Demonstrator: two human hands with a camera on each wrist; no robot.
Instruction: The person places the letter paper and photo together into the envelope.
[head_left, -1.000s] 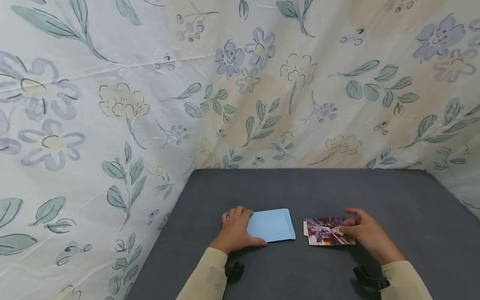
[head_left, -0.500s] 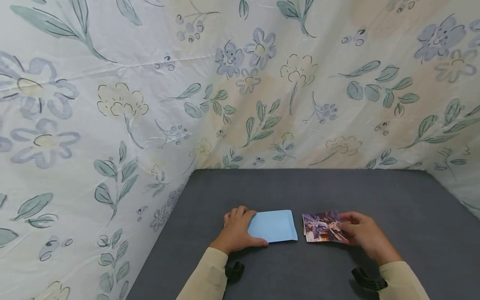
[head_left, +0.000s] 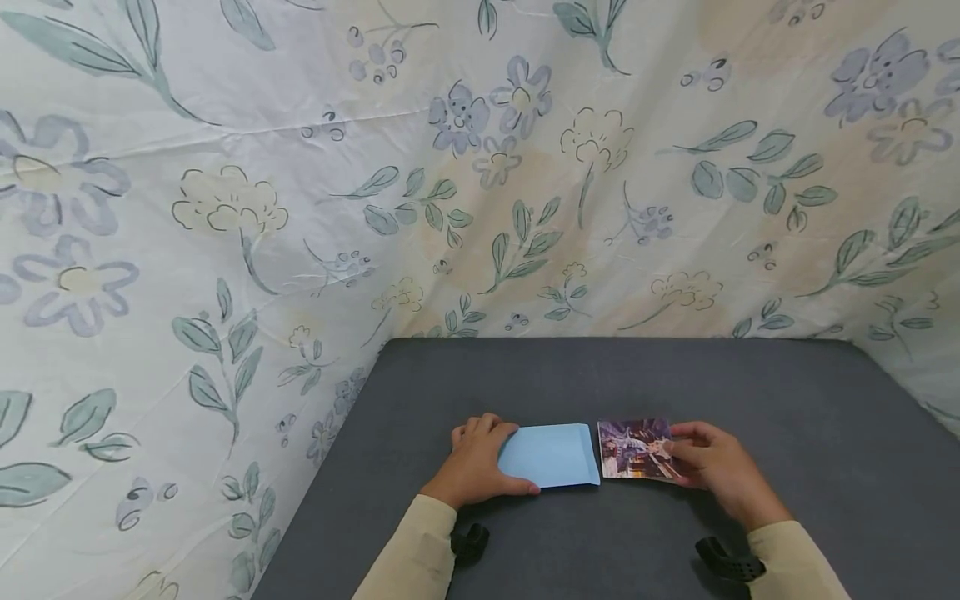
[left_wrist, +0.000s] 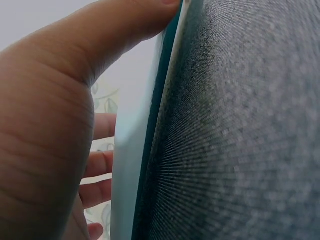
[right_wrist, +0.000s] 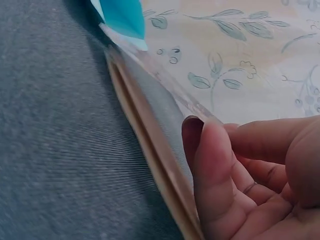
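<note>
My left hand [head_left: 483, 458] holds the left end of a flat light blue envelope [head_left: 550, 456] on the table, the thumb along its near edge and fingers at the far edge. To its right, my right hand [head_left: 716, 467] pinches the right end of a picture card [head_left: 633, 450] printed in purple and orange. In the right wrist view the card [right_wrist: 165, 82] is tilted, its far end close to the gaping blue envelope end [right_wrist: 122, 17]; whether it is inside, I cannot tell. Below the card lies a thin tan folded-looking piece [right_wrist: 145, 140], hidden in the head view.
A dark grey table [head_left: 600, 379] carries everything. Floral fabric [head_left: 525, 167] hangs behind it and along its left side. Black bands sit at both wrists, below cream sleeves [head_left: 412, 542].
My right hand has gripped the picture card and moved it left, up to the envelope's right end. The tan piece that stuck out at its left is covered now. The left hand and envelope have barely shifted.
</note>
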